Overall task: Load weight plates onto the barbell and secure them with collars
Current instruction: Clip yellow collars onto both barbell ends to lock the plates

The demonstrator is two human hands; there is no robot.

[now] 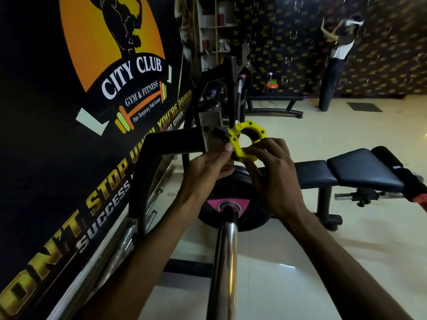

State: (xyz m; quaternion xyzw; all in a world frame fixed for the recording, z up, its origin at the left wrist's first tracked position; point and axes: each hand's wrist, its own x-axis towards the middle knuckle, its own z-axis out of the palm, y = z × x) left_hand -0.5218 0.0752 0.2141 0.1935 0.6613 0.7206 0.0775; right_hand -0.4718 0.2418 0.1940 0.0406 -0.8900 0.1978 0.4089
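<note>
Collar: we've got the yellow collar [246,140] held up in the air, above the plate and just in front of the rack upright; its ring faces us and we can see straight through the hole.
Left hand: our left hand [208,167] pinches the collar's near-left edge, thumb tip pressed on the yellow rim. The grip is clenched on the collar.
Right hand: our right hand [275,172] has its fingers curled around the collar's lower right edge, grasping it as well. So we have 2 hands on 1 collar.
Barbell sleeve: the chrome barbell sleeve [225,262] runs from the bottom of the view up to the plate, below the collar and between our 2 forearms. The collar is not on it; it sits well apart from the sleeve's end.
Plate: a black weight plate [251,224] with a pink hub marking sits on the sleeve, directly under the collar. We see ridged edges behind it, so there may be more than 1 plate, but we cannot tell how many.
Rack: the black rack upright [209,125] stands just behind the collar, to its left.
Surface: the black padded bench [346,172] lies to the right of the collar, beyond our right hand.
Wall: the gym banner [92,88] fills everything left of the collar.
Background: another person [337,63] stands far off, up and right of the collar.
</note>
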